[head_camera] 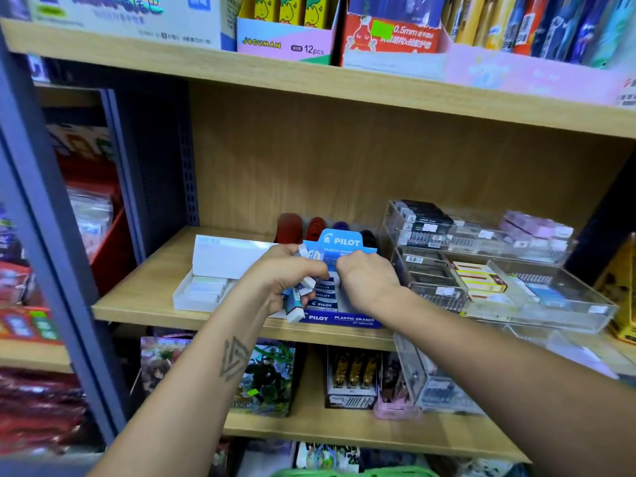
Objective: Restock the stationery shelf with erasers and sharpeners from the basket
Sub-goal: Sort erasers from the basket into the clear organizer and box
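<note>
Green basket rim (361, 472) shows at the 6 o'clock edge of our view, only a sliver of it visible. Above it our two bare forearms reach up toward the middle wooden shelf (144, 297); the left one carries a triangle tattoo (234, 358). Our left hand (278, 280) is curled around a small bunch of erasers (296, 304), white blocks in blue sleeves, one poking out below the palm and another above the knuckles. Our right hand (368, 282) sits just at 3 o'clock of the left, fingers bent and tips down over the blue eraser box (344, 318); we cannot tell whether it pinches anything, since the fingertips are hidden. That box stands at the front edge of the shelf, its header card upright behind our hands, with a row of sleeved erasers lying inside. At 9 o'clock of the box lies a white open box (206, 287) of pale pastel blocks, lid flap standing up. At 3 o'clock, clear plastic trays (550, 304) hold small packs, with a second tier stacked behind. Dark red and purple rounded items (303, 228) stand at 12 o'clock behind the header card, too blurred to identify.
</note>
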`<state>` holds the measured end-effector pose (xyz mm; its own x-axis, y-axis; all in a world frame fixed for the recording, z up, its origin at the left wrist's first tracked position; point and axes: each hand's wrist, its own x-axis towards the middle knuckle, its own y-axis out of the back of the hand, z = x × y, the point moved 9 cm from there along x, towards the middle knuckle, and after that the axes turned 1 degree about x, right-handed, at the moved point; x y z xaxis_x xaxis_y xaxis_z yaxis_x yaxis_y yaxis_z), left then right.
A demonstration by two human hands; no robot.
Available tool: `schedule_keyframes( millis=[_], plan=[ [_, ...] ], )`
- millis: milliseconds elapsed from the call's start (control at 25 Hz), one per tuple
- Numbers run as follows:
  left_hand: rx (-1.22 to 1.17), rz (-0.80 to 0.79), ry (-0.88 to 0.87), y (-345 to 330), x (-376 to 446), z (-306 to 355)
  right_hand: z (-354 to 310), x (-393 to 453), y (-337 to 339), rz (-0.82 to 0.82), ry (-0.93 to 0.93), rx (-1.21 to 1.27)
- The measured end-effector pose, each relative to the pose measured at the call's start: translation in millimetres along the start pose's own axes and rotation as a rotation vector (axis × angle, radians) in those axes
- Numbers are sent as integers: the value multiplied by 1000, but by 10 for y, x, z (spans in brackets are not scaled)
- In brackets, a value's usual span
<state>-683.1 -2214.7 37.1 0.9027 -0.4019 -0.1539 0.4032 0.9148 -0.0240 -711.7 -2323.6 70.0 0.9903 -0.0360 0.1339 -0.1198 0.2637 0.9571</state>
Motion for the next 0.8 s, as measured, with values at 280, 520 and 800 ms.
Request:
schedule_keyframes(
  millis=[280, 520, 800],
  plan=[
    [-201, -185, 67, -242, -191, -34, 111, -215, 342, 11, 163, 1221],
    [-275, -231, 143, -394, -225, -91, 236, -243, 475, 131, 227, 890],
    [-442, -241, 250, -536, -166, -154, 668, -289, 586, 167, 66, 835]
  ],
)
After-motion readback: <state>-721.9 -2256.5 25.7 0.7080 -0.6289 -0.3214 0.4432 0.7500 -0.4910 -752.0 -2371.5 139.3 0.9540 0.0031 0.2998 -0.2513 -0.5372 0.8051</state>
